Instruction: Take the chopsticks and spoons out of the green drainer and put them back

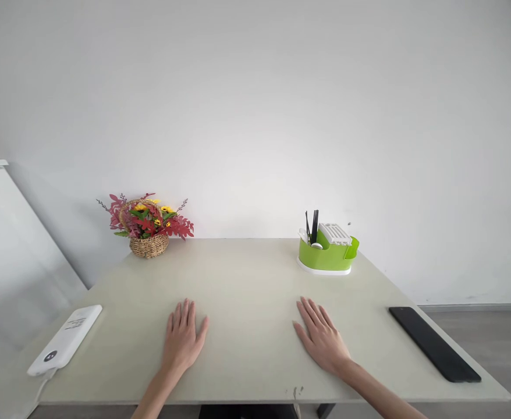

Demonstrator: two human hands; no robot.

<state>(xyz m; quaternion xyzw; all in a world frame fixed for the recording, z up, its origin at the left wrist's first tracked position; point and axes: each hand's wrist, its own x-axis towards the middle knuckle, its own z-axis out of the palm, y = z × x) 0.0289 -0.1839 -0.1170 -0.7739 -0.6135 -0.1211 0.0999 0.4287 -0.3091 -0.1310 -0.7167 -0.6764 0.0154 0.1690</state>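
My left hand (183, 336) lies palm down on the pale table (242, 326), its fingers stretched out and holding nothing. Across from it, my right hand (319, 336) rests flat on the same surface, thumb apart from the fingers, also with nothing in it. Beyond my right hand stands a green utensil caddy (325, 259) on a white base, with black chopsticks (314, 226), white spoons (317, 246) and a white slotted rack (335, 234). A wicker basket (149, 247) of red leaves and yellow artificial-looking flowers sits at the far left, beyond my left hand.
A white power bank (67, 339) with a cable (41, 390) lies by the left edge. Near the right edge is a flat black object (433, 343), perhaps a phone. A pale wall (255, 116) rises behind the table, and a white panel (15, 250) stands at the left.
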